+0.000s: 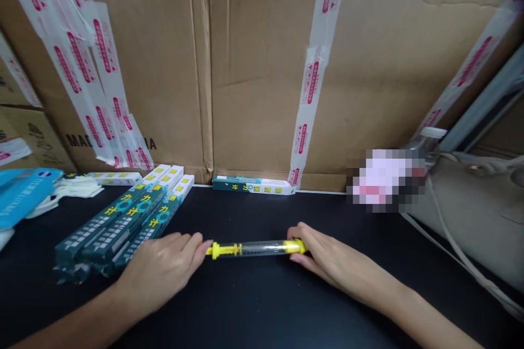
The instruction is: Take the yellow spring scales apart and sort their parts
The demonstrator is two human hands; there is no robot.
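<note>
A tubular spring scale [262, 248] with a clear barrel, a coiled spring inside and yellow ends lies level between my hands, just above or on the black table; I cannot tell which. My left hand [170, 259] is closed around its left yellow end, most of that grip hidden by the fingers. At the other end, my right hand [313, 248] pinches the yellow cap between thumb and fingers. Several long green-and-white boxes [135, 207] lie beside my left hand, slanting away. One similar box [254, 185] lies crosswise behind the scale.
A large taped cardboard box [262, 76] walls off the back of the black table [262, 305]. At left lies a blue packet [28, 193] with white material beside it. A clear bottle [429, 142], a blurred-out pink item [380, 177] and a beige bag [470, 212] with cords are at right.
</note>
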